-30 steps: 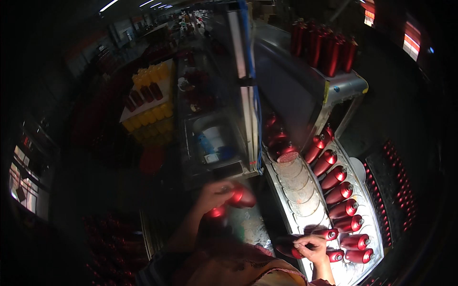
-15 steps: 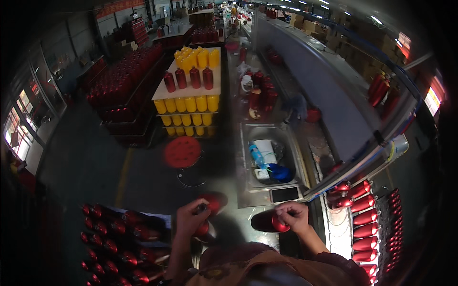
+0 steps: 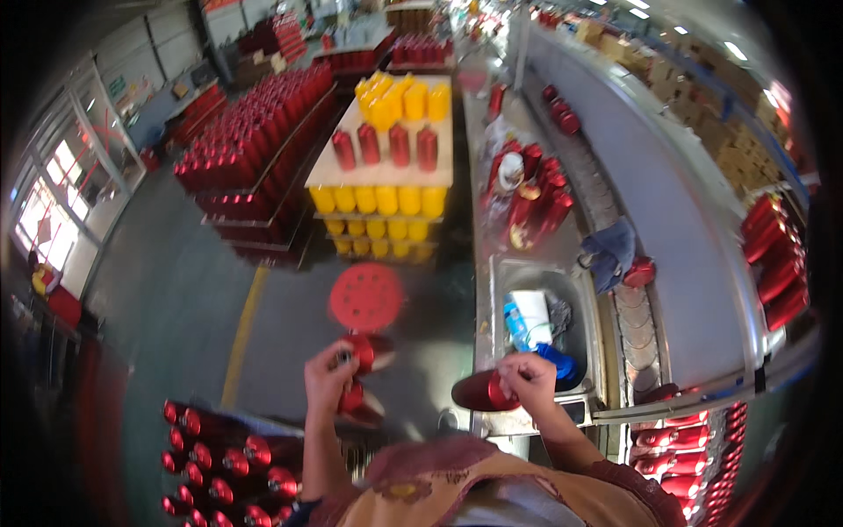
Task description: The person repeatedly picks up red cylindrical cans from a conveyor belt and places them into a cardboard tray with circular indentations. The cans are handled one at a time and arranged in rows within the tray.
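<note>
My left hand (image 3: pixel 325 379) is closed around the necks of two shiny red metal bottles. The upper red bottle (image 3: pixel 372 351) and the lower red bottle (image 3: pixel 358 402) both point their bases to the right, close together. In my right hand (image 3: pixel 534 381), the fingers pinch the neck end of another red bottle (image 3: pixel 479 392), which lies nearly level with its base to the left. That hand is over the near left edge of a metal sink (image 3: pixel 496 303). Below my left hand stand many upright red bottles (image 3: pixel 235 461).
A red round stool (image 3: pixel 366 297) stands ahead, before a stacked pallet with yellow bottles (image 3: pixel 386 200) and several red ones on top. The sink holds a blue-labelled bottle (image 3: pixel 515 325) and a blue cloth (image 3: pixel 555 360). A conveyor (image 3: pixel 634 325) runs along a grey partition (image 3: pixel 676 228). More red bottles (image 3: pixel 680 461) line the right.
The view has turned, so the sink and stool appear farther right. Both hands have shifted left relative to the sink, and keep hold of the same red bottles.
</note>
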